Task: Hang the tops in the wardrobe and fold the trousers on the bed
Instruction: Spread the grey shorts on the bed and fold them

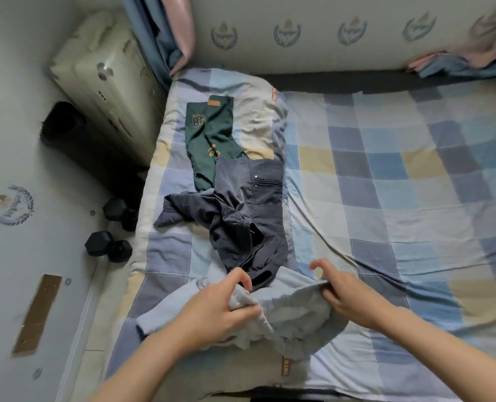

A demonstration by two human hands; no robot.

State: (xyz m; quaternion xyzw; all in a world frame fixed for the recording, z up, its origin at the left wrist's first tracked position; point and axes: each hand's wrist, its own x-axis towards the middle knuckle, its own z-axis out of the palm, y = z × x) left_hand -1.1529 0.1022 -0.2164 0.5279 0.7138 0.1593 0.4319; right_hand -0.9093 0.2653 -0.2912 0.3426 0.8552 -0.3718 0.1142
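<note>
A pale blue-grey garment [296, 317] lies bunched at the near edge of the bed [386, 198]. My left hand [220, 306] grips a fold of its fabric on the left side. My right hand [342, 291] pinches its edge on the right, index finger and thumb raised. Just beyond it a dark grey pair of trousers [249, 210] lies crumpled, one leg flung to the left. Farther back, a green pair of trousers [209, 140] with printed numbers lies flat on the quilt.
The checked quilt covers the bed up to the wall. On the floor at the left stand two black dumbbells [107, 245], a dark rolled mat [67, 126] and a white appliance [104, 76]. Blue and pink curtains [165, 30] hang at the back.
</note>
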